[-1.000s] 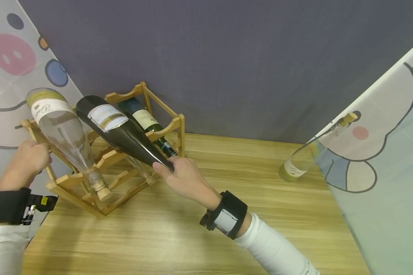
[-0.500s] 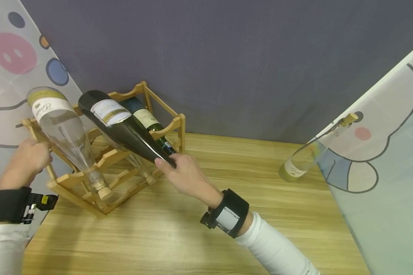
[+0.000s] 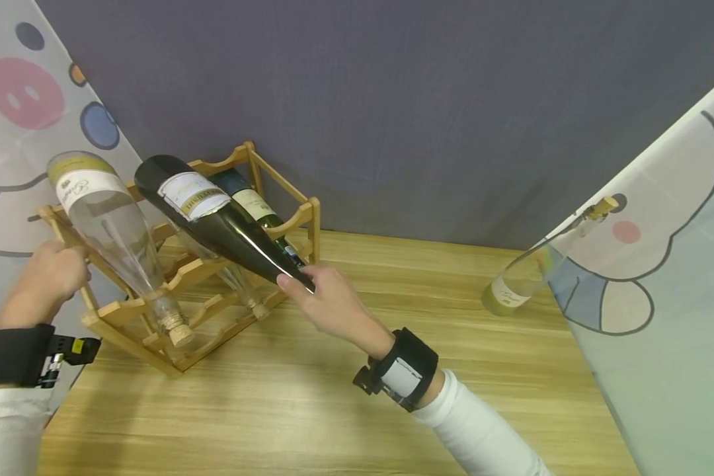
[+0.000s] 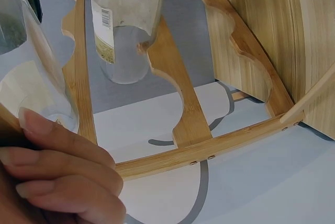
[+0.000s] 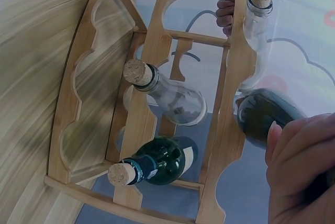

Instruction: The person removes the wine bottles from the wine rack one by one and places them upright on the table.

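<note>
My right hand (image 3: 336, 301) grips the neck of a dark wine bottle (image 3: 229, 228) with a white label. The bottle slants across the top of a wooden wine rack (image 3: 312, 228), its base towards the back left; whether it touches the rack, I cannot tell. At the rack's left side, my left hand (image 3: 56, 274) holds a wooden bar, with curled fingers (image 4: 73, 177) in the left wrist view. A clear corked bottle (image 3: 110, 221) lies in the top left slot. Behind the dark bottle is a green bottle (image 5: 165, 158), and a second clear bottle (image 5: 178, 101) lies lower.
A clear corked bottle (image 3: 514, 284) stands at the right on the wood-grain table (image 3: 393, 271). A grey wall panel (image 3: 393, 119) rises behind. Patterned curtains (image 3: 666, 277) flank both sides.
My right hand has shifted slightly right with the dark bottle, whose base has risen a little in the head view. My left hand and the rack stay in place.
</note>
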Available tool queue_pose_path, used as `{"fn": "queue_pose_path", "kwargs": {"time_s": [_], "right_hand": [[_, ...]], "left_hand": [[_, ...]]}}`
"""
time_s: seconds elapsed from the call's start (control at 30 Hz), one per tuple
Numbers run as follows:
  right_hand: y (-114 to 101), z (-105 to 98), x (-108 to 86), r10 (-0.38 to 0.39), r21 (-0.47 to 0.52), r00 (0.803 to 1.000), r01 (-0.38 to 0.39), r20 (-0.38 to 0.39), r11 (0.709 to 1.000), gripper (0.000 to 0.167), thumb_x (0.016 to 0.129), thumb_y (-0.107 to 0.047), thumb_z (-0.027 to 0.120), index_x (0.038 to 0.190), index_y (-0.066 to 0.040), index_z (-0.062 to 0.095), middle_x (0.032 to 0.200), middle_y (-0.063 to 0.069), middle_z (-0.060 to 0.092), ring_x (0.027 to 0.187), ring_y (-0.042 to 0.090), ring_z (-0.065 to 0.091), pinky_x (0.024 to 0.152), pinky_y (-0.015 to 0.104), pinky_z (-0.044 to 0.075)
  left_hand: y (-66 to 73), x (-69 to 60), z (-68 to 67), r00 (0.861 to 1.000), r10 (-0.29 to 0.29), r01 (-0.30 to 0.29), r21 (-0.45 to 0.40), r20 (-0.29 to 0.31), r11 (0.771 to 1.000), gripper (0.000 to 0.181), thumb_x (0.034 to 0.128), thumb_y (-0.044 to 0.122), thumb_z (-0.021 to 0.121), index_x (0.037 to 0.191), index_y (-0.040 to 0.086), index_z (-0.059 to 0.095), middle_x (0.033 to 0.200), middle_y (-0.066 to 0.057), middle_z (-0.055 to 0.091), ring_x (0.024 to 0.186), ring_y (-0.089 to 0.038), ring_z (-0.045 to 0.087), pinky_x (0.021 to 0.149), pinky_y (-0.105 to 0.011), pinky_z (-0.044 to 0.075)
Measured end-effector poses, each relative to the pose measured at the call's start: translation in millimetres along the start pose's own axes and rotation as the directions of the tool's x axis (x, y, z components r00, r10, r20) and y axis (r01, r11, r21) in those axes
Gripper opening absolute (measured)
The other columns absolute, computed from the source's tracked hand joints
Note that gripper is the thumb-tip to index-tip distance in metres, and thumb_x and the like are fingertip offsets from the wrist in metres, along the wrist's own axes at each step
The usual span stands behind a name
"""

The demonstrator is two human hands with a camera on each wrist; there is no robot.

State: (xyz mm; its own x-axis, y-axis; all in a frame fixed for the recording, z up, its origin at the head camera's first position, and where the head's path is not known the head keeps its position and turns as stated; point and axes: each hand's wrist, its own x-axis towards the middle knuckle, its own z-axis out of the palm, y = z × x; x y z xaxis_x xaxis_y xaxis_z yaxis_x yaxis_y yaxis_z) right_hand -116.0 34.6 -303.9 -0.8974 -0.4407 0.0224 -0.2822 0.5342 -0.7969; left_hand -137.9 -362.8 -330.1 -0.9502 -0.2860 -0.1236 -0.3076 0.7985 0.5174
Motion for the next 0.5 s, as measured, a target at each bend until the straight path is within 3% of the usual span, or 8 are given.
{"fn": "queue_pose_path", "kwargs": {"time_s": [0.13,0.37,0.5], "right_hand": [[1.8,-1.3,-1.3,-0.005,-0.002,1.0,0.005,0.011,1.0,0.039,0.1,-0.038,0.052,0.108,-0.003,0.067,0.057,-0.004,0.043,0.046,0.009,0.04,0.048,0.023,0.035],[4.4,-6.7,-3.9,0.003,0.051,1.0,-0.004,0.028,0.999,0.036,0.1,-0.038,0.051,0.096,-0.004,0.064,0.055,-0.004,0.042,0.044,0.008,0.04,0.043,0.022,0.033],[6.6,-9.8,-4.5,0.012,0.059,0.999,-0.014,0.032,0.998,0.036,0.1,-0.038,0.051,0.098,-0.005,0.064,0.055,-0.004,0.042,0.042,0.008,0.041,0.042,0.022,0.032]], "left_hand": [[-0.2,0.0,0.5,1.0,0.004,-0.004,-0.001,0.002,1.0,0.033,0.0963,0.017,0.023,0.074,0.001,0.04,0.07,-0.009,0.039,0.051,-0.019,0.039,0.048,-0.035,0.037],[-0.3,0.9,0.6,1.0,0.015,-0.015,-0.011,0.005,1.0,0.032,0.0956,0.017,0.023,0.071,0.004,0.039,0.063,-0.004,0.039,0.048,-0.017,0.038,0.047,-0.035,0.037],[-0.7,-0.1,0.9,1.0,0.011,-0.011,-0.022,0.004,1.0,0.033,0.0959,0.018,0.021,0.071,0.004,0.038,0.061,-0.003,0.038,0.048,-0.017,0.038,0.047,-0.035,0.037]]}}
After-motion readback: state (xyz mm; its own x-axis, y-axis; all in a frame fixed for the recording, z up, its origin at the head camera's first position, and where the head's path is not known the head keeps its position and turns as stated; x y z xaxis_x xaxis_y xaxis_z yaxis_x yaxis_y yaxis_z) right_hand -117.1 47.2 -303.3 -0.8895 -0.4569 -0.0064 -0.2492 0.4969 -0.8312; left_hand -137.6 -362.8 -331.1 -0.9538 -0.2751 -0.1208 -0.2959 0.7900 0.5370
